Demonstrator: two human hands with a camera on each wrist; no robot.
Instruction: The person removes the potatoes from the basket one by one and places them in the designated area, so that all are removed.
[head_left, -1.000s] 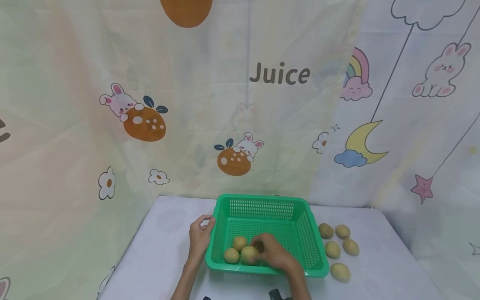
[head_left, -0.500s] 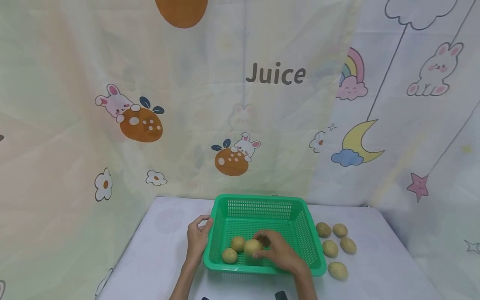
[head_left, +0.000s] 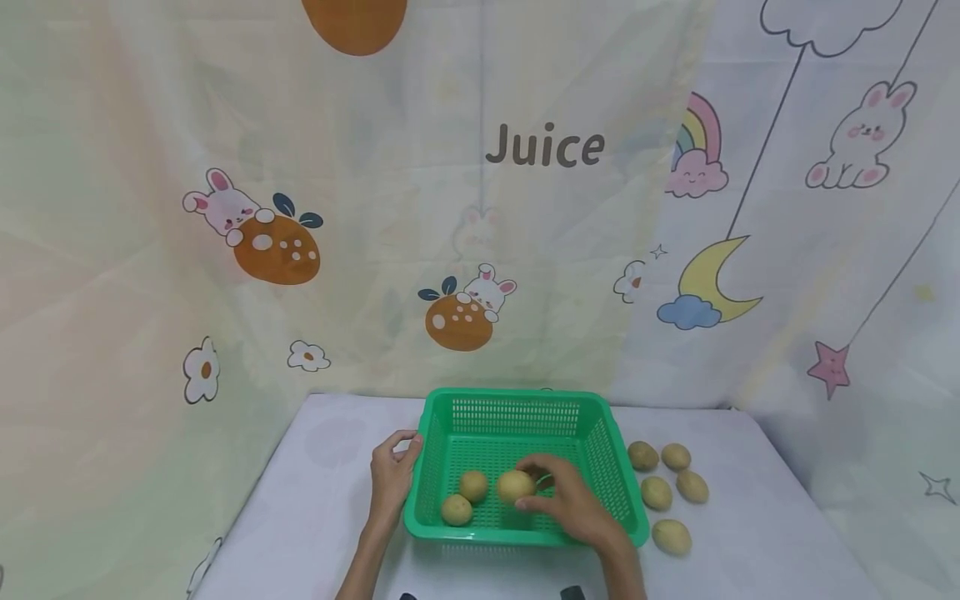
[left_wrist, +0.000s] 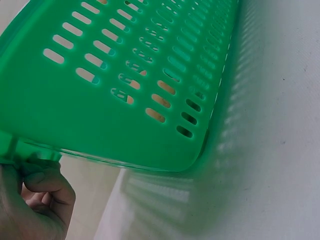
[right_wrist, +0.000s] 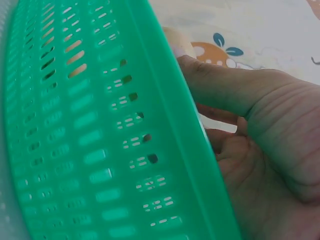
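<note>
"Basket point(head_left: 480, 537) first: what is seen in it?"

"Two potatoes point(head_left: 473, 486) are set just beside each other towards the left end of the green basket. A held potato point(head_left: 514, 487) is kept just to the right of them, within the span of the walls, by the right hand point(head_left: 567, 498)."

"How is it held?"

"It is gripped at its right side between the thumb and bent fingers, which are parted only by the potato's own width. It seems to be raised off the basket's slotted floor, though the gap cannot be judged with certainty from these angles."

"And the left hand point(head_left: 392, 477)?"

"The basket's left rim is pinched by it, the thumb and curled fingers being drawn nearly together. In the left wrist view, part of that grip is hidden by the rim."

"What is placed outside?"

"Five potatoes point(head_left: 657, 493) are grouped on the white table point(head_left: 337, 483), near the basket's right side; one of them is set apart, closest to the wearer. Behind, the table is backed by a printed cloth point(head_left: 375, 167), on which rabbits, flowers, a moon and the word 'Juice' are shown."
</note>
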